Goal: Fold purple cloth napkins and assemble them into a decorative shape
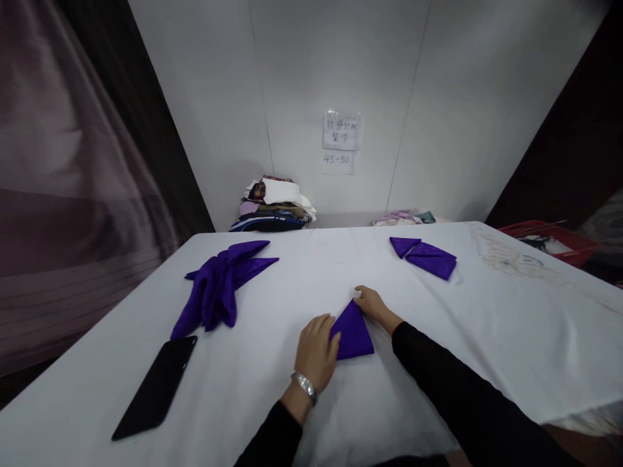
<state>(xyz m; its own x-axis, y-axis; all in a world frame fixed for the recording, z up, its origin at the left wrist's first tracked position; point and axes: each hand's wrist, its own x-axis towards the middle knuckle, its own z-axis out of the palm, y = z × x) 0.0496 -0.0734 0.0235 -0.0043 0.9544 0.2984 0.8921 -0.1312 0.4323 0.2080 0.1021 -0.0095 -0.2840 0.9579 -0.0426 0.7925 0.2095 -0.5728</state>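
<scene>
your folded purple napkin (354,336), a triangle, lies ahead of you on the white tablecloth (263,389), its tip toward twelve o'clock. your left hand (315,350) rests at its nine o'clock edge, thumb and fingers spread; you cannot tell whether they grip it. your right hand (372,303) curls at the tip; a pinch cannot be made out. from the triangle, a purple cloth heap (219,285) sits at ten o'clock, a black smartphone (156,389) between eight and nine, and a folded purple cloth (432,259) between one and two.
</scene>
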